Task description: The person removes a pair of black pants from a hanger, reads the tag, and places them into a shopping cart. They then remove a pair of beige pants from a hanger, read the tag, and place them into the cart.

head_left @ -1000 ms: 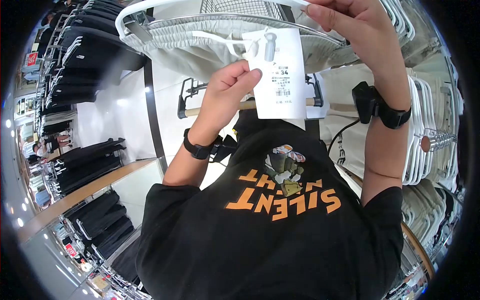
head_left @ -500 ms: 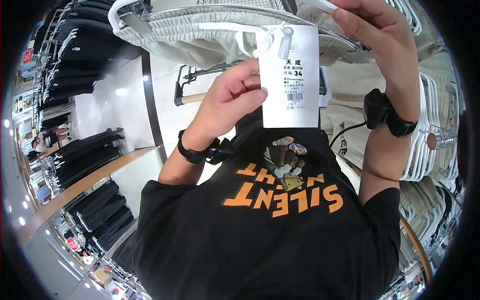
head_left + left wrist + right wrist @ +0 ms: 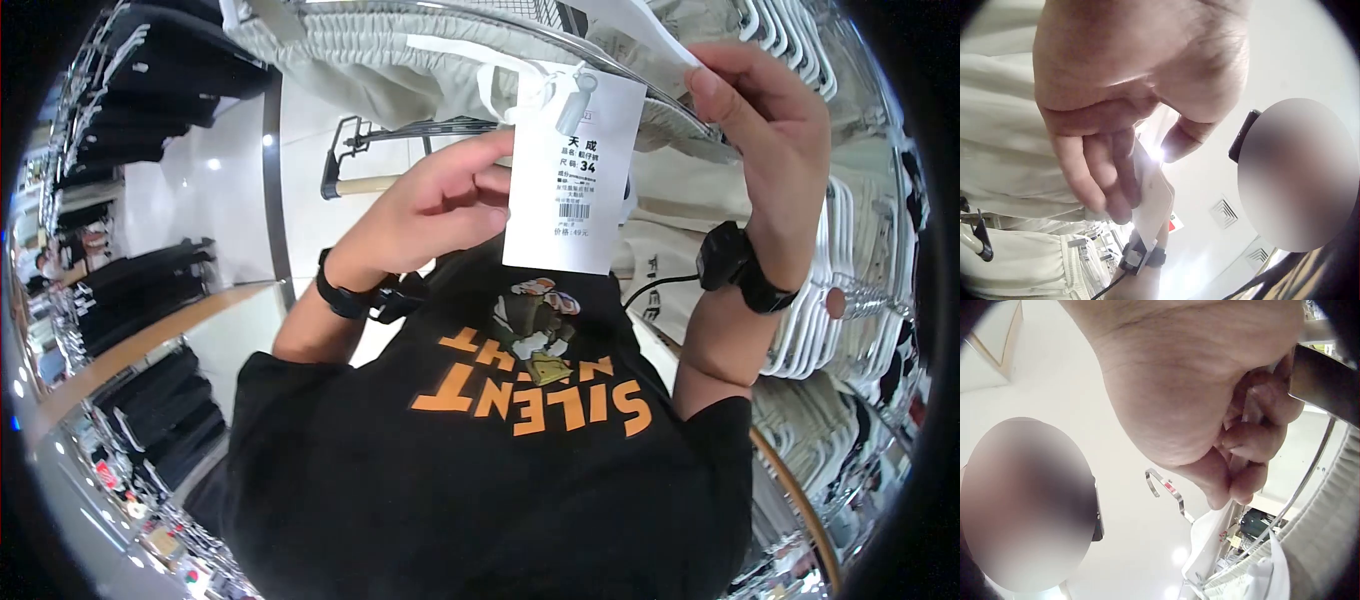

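Note:
Pale trousers (image 3: 380,65) with a gathered elastic waistband and white drawstring hang from a white hanger (image 3: 645,32). My right hand (image 3: 775,125) grips one end of the hanger between thumb and curled fingers, as the right wrist view also shows. From the waistband hangs a white paper price tag (image 3: 600,210), printed with a barcode and the number 34. My left hand (image 3: 440,205) is at the tag's left edge, its fingers partly hidden behind it. In the left wrist view, the fingers (image 3: 1124,181) lie along one face of the tag, with the thumb apart on the other side.
A rail with a wooden bar (image 3: 365,186) stands behind the tag. Pale trousers on white hangers (image 3: 815,300) crowd the right side, and dark garments (image 3: 160,100) hang on the left. A metal hook (image 3: 1169,487) tops the held hanger.
The tag has turned to face the camera more squarely. My left thumb has slid off its front to the edge. My right hand and the hanger have come lower in the head view.

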Demonstrator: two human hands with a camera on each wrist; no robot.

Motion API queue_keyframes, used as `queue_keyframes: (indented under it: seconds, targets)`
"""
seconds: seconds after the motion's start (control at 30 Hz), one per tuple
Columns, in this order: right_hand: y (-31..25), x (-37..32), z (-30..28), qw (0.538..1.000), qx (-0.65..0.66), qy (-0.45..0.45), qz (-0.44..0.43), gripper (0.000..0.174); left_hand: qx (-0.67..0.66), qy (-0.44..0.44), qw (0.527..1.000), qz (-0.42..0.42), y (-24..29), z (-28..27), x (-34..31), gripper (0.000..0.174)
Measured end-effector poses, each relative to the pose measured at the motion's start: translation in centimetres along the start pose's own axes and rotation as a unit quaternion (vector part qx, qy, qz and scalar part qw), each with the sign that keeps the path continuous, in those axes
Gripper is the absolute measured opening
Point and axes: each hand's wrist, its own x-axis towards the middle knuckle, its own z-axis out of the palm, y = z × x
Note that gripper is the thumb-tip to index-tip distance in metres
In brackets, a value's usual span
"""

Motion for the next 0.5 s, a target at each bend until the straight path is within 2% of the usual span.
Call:
queue_keyframes:
  seconds: [0.07, 0.13, 0.17, 0.27, 0.5]
  targets:
    - [-0.6, -0.3, 0.6, 0.997, 0.068, 0.023, -0.027, 0.020, 0.004, -0.001, 1.000, 0.023, -0.5, -0.5, -0.1, 0.068]
    - [-0.6, -0.5, 0.5, 0.998, 0.055, 0.007, -0.029, 0.021, 0.005, -0.017, 0.999, 0.032, -0.8, -0.8, -0.2, 0.068]
    - [-0.7, -0.7, 0.6, 0.998, 0.051, 0.026, -0.019, 0.021, 0.027, -0.017, 0.999, 0.026, -0.4, -0.7, -0.1, 0.068]
    - [-0.9, -0.7, 0.8, 0.998, 0.047, 0.043, -0.015, 0.022, 0.001, -0.006, 0.999, 0.050, -1.7, -1.0, -0.4, 0.067]
    - [-1.5, -0.7, 1.2, 0.998, 0.039, 0.046, -0.006, 0.021, -0.038, -0.011, 0.998, 0.044, -1.3, -0.8, -0.7, 0.070]
